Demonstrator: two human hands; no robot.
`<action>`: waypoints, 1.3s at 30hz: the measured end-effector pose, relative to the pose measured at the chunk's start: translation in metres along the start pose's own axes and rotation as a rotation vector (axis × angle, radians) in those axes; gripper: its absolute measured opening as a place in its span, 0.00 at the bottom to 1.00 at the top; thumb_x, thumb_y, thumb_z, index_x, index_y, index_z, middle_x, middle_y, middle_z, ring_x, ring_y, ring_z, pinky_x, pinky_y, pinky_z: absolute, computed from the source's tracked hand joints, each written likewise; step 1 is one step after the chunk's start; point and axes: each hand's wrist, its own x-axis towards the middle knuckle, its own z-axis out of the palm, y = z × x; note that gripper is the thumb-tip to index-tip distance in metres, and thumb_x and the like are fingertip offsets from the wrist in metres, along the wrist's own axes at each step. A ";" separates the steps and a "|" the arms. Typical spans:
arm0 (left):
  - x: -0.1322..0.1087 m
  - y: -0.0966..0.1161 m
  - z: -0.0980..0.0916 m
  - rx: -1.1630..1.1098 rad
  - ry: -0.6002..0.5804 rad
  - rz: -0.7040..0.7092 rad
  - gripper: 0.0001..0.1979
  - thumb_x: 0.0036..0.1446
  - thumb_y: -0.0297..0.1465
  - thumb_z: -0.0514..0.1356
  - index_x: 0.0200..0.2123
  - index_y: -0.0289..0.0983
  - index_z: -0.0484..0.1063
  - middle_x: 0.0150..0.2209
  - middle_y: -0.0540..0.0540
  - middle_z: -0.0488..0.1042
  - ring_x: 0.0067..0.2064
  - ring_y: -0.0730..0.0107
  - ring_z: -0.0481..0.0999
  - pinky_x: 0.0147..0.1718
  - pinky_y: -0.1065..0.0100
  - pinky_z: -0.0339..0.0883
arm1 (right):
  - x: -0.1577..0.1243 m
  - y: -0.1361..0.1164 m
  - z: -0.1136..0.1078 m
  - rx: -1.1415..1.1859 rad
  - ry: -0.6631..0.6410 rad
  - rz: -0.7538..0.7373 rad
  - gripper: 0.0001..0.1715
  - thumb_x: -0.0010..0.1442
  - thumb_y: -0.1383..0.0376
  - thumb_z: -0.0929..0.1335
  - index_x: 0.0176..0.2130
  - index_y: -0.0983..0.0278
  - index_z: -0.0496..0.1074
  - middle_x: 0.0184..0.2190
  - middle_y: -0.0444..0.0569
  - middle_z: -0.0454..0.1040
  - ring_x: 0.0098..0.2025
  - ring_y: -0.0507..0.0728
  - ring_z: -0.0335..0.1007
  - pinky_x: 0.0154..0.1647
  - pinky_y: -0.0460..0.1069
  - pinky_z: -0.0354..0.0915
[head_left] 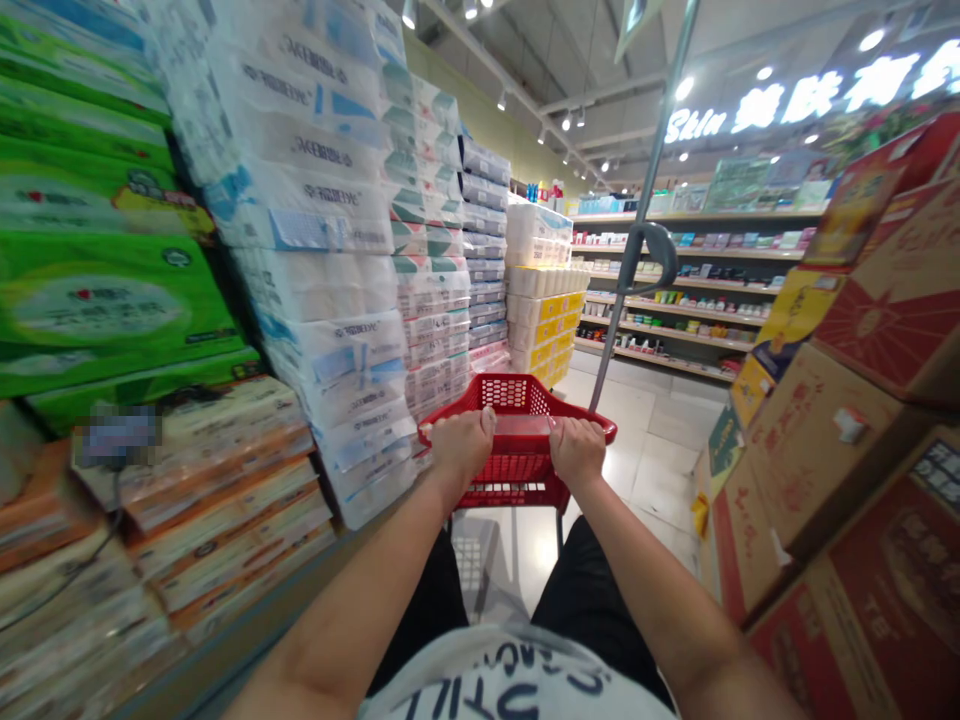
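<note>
A red plastic shopping cart (517, 395) stands in front of me in a store aisle. My left hand (461, 445) is wrapped round the left part of its handle bar. My right hand (576, 448) grips the right part of the same bar. Both sets of fingers curl over the bar. The basket looks empty from here, though its floor is mostly hidden behind my hands.
Tall stacks of tissue and toilet paper packs (315, 230) line the left side. Red and brown cardboard boxes (862, 400) are piled on the right. A grey pole (637, 240) rises beyond the cart. Shelves of small goods (690, 290) stand ahead across the tiled floor (645, 440).
</note>
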 end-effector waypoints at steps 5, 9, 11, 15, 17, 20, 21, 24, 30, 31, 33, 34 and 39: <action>-0.018 0.008 0.007 -0.063 0.146 0.150 0.22 0.67 0.38 0.42 0.52 0.38 0.71 0.51 0.39 0.75 0.50 0.59 0.73 0.50 0.58 0.59 | 0.000 -0.001 -0.001 -0.002 -0.010 0.002 0.18 0.65 0.65 0.59 0.27 0.63 0.70 0.25 0.49 0.74 0.31 0.57 0.64 0.40 0.52 0.49; 0.003 0.011 -0.003 -0.071 -0.062 0.057 0.27 0.67 0.43 0.38 0.43 0.39 0.75 0.41 0.42 0.78 0.41 0.61 0.77 0.40 0.62 0.63 | 0.000 -0.002 -0.003 -0.012 -0.012 0.005 0.17 0.65 0.65 0.59 0.27 0.63 0.70 0.26 0.49 0.74 0.31 0.57 0.64 0.40 0.53 0.49; 0.010 0.012 -0.005 -0.062 -0.111 0.019 0.29 0.67 0.44 0.37 0.41 0.40 0.75 0.39 0.42 0.79 0.39 0.60 0.78 0.39 0.62 0.64 | 0.000 -0.004 -0.003 -0.015 -0.015 0.008 0.18 0.65 0.65 0.59 0.27 0.64 0.70 0.26 0.49 0.74 0.32 0.57 0.64 0.40 0.53 0.49; -0.002 0.009 0.002 -0.086 0.058 0.152 0.24 0.68 0.40 0.40 0.52 0.41 0.70 0.50 0.42 0.76 0.48 0.59 0.74 0.46 0.59 0.64 | -0.001 -0.008 -0.003 -0.004 -0.013 0.004 0.18 0.65 0.65 0.59 0.27 0.64 0.70 0.26 0.49 0.74 0.32 0.57 0.64 0.41 0.53 0.49; -0.011 0.007 0.006 -0.123 0.137 0.250 0.22 0.68 0.38 0.42 0.57 0.41 0.67 0.55 0.42 0.73 0.54 0.59 0.70 0.52 0.58 0.61 | -0.001 -0.010 -0.002 -0.005 -0.006 0.007 0.18 0.66 0.65 0.59 0.28 0.64 0.70 0.26 0.49 0.74 0.32 0.57 0.64 0.41 0.53 0.49; -0.011 0.008 0.004 -0.164 0.111 0.262 0.21 0.67 0.37 0.43 0.54 0.40 0.70 0.53 0.44 0.74 0.54 0.62 0.70 0.54 0.60 0.60 | -0.001 -0.011 -0.002 -0.015 -0.009 0.010 0.19 0.66 0.65 0.58 0.28 0.64 0.71 0.26 0.50 0.75 0.32 0.57 0.64 0.40 0.53 0.49; -0.008 0.010 0.002 -0.168 0.075 0.244 0.21 0.68 0.37 0.42 0.51 0.41 0.71 0.51 0.45 0.76 0.52 0.63 0.71 0.52 0.62 0.62 | -0.001 -0.012 -0.002 -0.016 -0.014 0.011 0.19 0.66 0.65 0.58 0.28 0.64 0.71 0.26 0.50 0.75 0.32 0.57 0.64 0.40 0.53 0.49; 0.006 0.018 -0.004 -0.123 -0.034 0.185 0.24 0.68 0.39 0.40 0.44 0.40 0.75 0.45 0.44 0.78 0.45 0.62 0.75 0.46 0.61 0.65 | 0.000 -0.014 -0.003 -0.016 -0.031 0.013 0.19 0.66 0.65 0.58 0.28 0.64 0.71 0.27 0.50 0.75 0.32 0.57 0.65 0.40 0.53 0.49; 0.001 0.021 0.005 -0.096 0.103 0.235 0.20 0.66 0.36 0.44 0.45 0.36 0.74 0.44 0.39 0.77 0.48 0.57 0.73 0.50 0.57 0.63 | -0.001 -0.019 -0.005 0.000 -0.017 0.009 0.19 0.66 0.65 0.58 0.28 0.64 0.70 0.27 0.50 0.74 0.32 0.57 0.65 0.40 0.53 0.49; -0.001 0.020 0.007 -0.118 0.140 0.273 0.19 0.65 0.35 0.45 0.47 0.37 0.73 0.46 0.40 0.76 0.50 0.58 0.72 0.52 0.57 0.62 | 0.000 -0.019 -0.005 0.000 -0.011 0.008 0.19 0.66 0.65 0.58 0.28 0.64 0.70 0.26 0.49 0.74 0.31 0.57 0.64 0.40 0.53 0.49; -0.002 0.019 0.007 -0.140 0.151 0.329 0.18 0.65 0.34 0.46 0.49 0.38 0.72 0.47 0.41 0.76 0.51 0.60 0.72 0.54 0.58 0.60 | 0.000 -0.019 -0.006 0.000 -0.005 0.003 0.18 0.66 0.65 0.59 0.28 0.64 0.70 0.26 0.49 0.74 0.31 0.57 0.64 0.40 0.53 0.49; 0.000 0.019 0.005 -0.133 0.120 0.332 0.18 0.65 0.34 0.45 0.47 0.37 0.73 0.46 0.41 0.77 0.49 0.60 0.73 0.53 0.59 0.61 | 0.000 -0.019 -0.006 -0.001 -0.007 0.001 0.18 0.66 0.65 0.59 0.28 0.64 0.70 0.26 0.49 0.74 0.31 0.57 0.64 0.40 0.53 0.49; 0.016 0.027 -0.005 -0.058 -0.088 0.326 0.21 0.67 0.35 0.43 0.38 0.36 0.75 0.38 0.40 0.78 0.41 0.58 0.76 0.44 0.58 0.66 | -0.001 -0.021 -0.006 0.000 -0.037 0.013 0.19 0.66 0.65 0.58 0.27 0.64 0.70 0.26 0.49 0.74 0.32 0.57 0.65 0.40 0.53 0.49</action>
